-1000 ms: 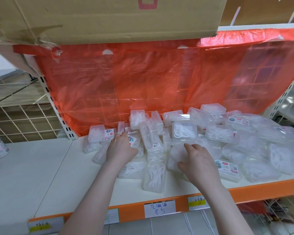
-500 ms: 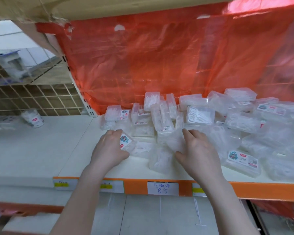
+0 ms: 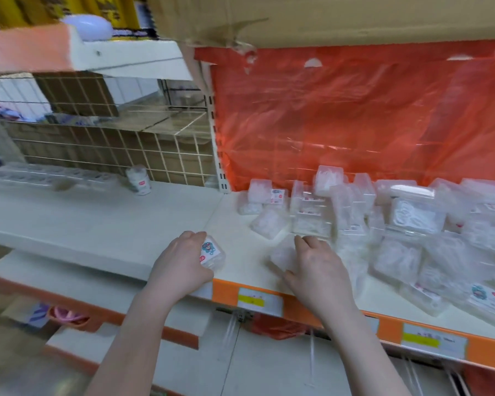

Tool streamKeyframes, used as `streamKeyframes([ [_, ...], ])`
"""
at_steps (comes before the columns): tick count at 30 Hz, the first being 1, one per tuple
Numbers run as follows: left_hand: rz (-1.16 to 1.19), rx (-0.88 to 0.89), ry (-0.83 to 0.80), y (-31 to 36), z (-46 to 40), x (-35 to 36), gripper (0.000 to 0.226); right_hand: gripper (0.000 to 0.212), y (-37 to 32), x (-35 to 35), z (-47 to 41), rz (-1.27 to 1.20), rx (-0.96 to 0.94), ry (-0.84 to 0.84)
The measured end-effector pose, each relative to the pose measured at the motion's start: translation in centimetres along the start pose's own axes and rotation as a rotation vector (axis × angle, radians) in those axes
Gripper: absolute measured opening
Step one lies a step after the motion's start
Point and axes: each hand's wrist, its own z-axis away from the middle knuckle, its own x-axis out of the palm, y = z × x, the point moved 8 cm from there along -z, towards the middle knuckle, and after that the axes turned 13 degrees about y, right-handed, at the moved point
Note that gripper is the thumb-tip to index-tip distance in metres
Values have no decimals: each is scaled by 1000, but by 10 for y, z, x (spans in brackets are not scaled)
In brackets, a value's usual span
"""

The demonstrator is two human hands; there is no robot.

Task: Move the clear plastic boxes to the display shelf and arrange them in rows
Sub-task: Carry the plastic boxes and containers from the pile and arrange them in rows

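While the left hand [image 3: 180, 261] grips one small clear plastic box with a printed label [image 3: 212, 252] at the white display shelf's front edge [image 3: 143, 224], the right hand [image 3: 317, 267] curls over another clear box [image 3: 282, 257]; light, rigid, slippery shells, probably best pinched across their short sides.

clear boxes [image 3: 406, 224], red plastic sheet [image 3: 355, 115], white shelf [image 3: 126, 224] with orange edge
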Motion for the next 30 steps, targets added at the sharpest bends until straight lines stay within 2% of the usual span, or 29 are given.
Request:
streamKeyframes([
  [6,11,17,24,-99,5,-36,43,37,-117,30,-7,-15,-70,13],
  [14,-27,-36,32,-243,9,-82,61,39,-267,68,-17,-51,-145,-31],
  [22,-45,-118,28,-338,-6,-103,66,38,-355,105,-46,-59,-189,-52],
  [30,-66,-145,35,-411,-61,-104,70,37,-416,160,-106,-95,-205,-86],
])
